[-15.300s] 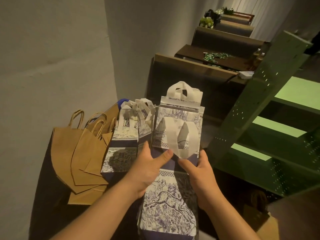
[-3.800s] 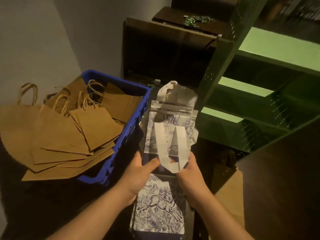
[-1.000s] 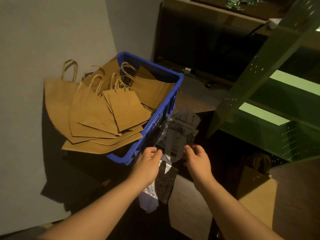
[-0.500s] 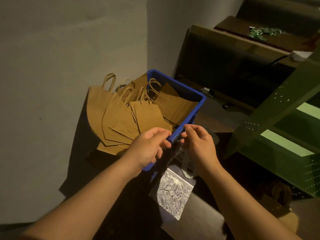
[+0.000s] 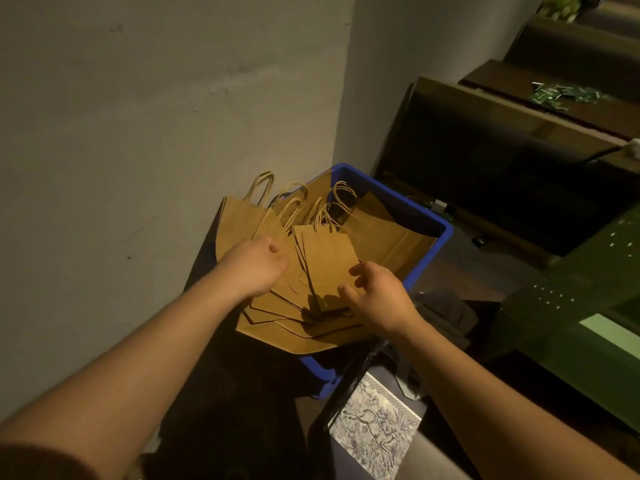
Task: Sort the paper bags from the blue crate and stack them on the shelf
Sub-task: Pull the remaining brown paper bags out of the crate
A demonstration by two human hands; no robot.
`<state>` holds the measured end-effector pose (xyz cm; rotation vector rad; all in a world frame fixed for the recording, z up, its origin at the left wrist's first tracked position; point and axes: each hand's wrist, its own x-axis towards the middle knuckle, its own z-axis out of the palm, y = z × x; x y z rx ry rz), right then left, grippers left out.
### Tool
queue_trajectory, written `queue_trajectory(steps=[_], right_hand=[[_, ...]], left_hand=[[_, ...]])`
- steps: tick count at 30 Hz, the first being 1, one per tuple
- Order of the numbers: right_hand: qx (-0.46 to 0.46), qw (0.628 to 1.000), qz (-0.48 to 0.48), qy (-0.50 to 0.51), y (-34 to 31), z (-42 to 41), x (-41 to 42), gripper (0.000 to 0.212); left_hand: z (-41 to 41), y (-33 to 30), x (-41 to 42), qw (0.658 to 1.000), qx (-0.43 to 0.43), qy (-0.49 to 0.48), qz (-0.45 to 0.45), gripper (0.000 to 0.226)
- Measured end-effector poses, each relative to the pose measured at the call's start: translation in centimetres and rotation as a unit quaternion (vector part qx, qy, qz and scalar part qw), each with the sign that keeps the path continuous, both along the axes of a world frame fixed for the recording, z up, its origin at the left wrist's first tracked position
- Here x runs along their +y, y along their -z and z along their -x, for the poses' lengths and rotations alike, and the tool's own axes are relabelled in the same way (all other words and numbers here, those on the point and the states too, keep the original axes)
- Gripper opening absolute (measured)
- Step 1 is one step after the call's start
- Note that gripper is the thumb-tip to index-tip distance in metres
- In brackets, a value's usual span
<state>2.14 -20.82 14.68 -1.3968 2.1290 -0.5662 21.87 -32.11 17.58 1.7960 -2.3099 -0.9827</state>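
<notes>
- Crate (image 5: 429,233) by the wall is full of brown bags (image 5: 325,268), none sorted yet.
- Your left hand (image 5: 254,266) rests on the pile, fingers curled, grip unclear; right hand (image 5: 375,294) fingers apart at one bag's edge.
- Printed bag (image 5: 375,427) lies on the floor; shelf (image 5: 588,306) looks bare.

Both bare forearms reach forward; the left hand (image 5: 254,266) is curled knuckles-up, the right hand (image 5: 377,294) has loosely spread fingers.
</notes>
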Motion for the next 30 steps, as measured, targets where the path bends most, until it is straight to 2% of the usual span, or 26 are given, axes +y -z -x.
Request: queue_trajectory(steps=[5,8,12,18,25,28,30], right_hand=[[0.116,0.988,-0.093,-0.048,2.0,-1.4,-2.2,0.064],[0.177,0.969,-0.157,-0.07,2.7,-2.2,-3.0,0.076],[0.212,0.951,-0.208,-0.08,3.3,-2.6,-3.9,0.091],[0.219,0.947,-0.214,-0.096,3.0,-0.8,-4.8,0.065],[0.168,0.95,-0.218,-0.146,3.5,-0.2,-5.6,0.07],[0.18,0.945,-0.227,-0.153,4.0,0.1,-5.9,0.06],[0.193,0.946,-0.227,-0.129,4.4,0.4,-6.2,0.06]], left_hand=[[0.7,1.9,-0.5,0.994,-0.041,0.101,-0.017,0.052],[0.9,2.7,-0.4,0.986,-0.083,0.142,0.004,0.054],[0.8,3.8,-0.1,0.982,-0.097,0.162,0.013,0.054],[0.4,5.1,-1.4,0.99,-0.065,0.125,0.005,0.056],[0.7,5.6,-2.1,0.993,-0.055,0.106,-0.004,0.055],[0.7,5.7,-2.3,0.993,-0.055,0.1,-0.008,0.054],[0.8,5.7,-2.4,0.993,-0.06,0.099,-0.011,0.054]])
